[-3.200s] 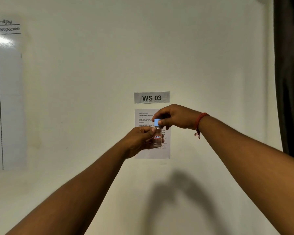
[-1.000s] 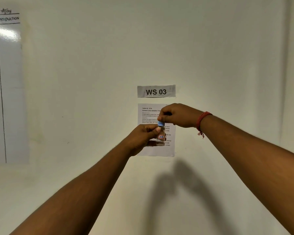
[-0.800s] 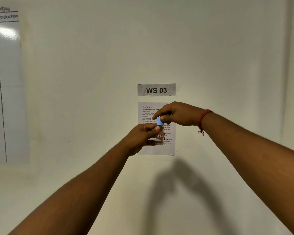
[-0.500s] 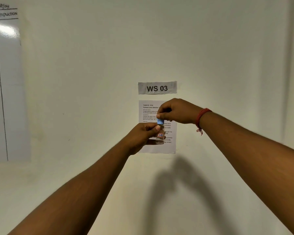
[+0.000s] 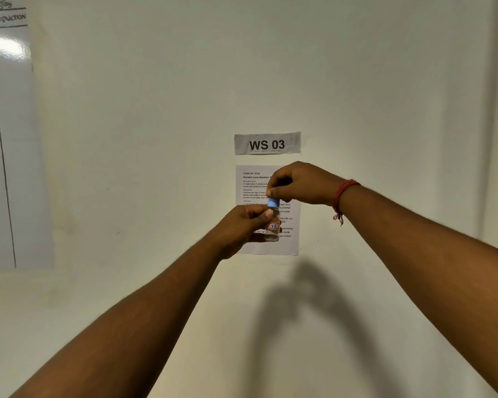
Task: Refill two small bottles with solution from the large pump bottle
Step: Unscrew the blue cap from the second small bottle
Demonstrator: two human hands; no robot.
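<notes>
I hold a small clear bottle [image 5: 272, 225] up in front of the wall at arm's length. It carries a red-edged label reading 17B. My left hand [image 5: 242, 226] grips its body from the left. A blue cap [image 5: 273, 202] sits on its neck, and my right hand [image 5: 301, 183] pinches that cap from above with thumb and fingers. The large pump bottle and the second small bottle are out of view.
Behind my hands a printed task sheet [image 5: 252, 182] is stuck on the pale wall under a sign reading WS 03 [image 5: 267, 143]. A whiteboard [image 5: 6, 139] hangs at the far left. My arms cast a shadow on the wall below.
My right hand's fingers have shifted round the blue cap between frames while my left hand keeps the bottle still. The view has tilted slightly.
</notes>
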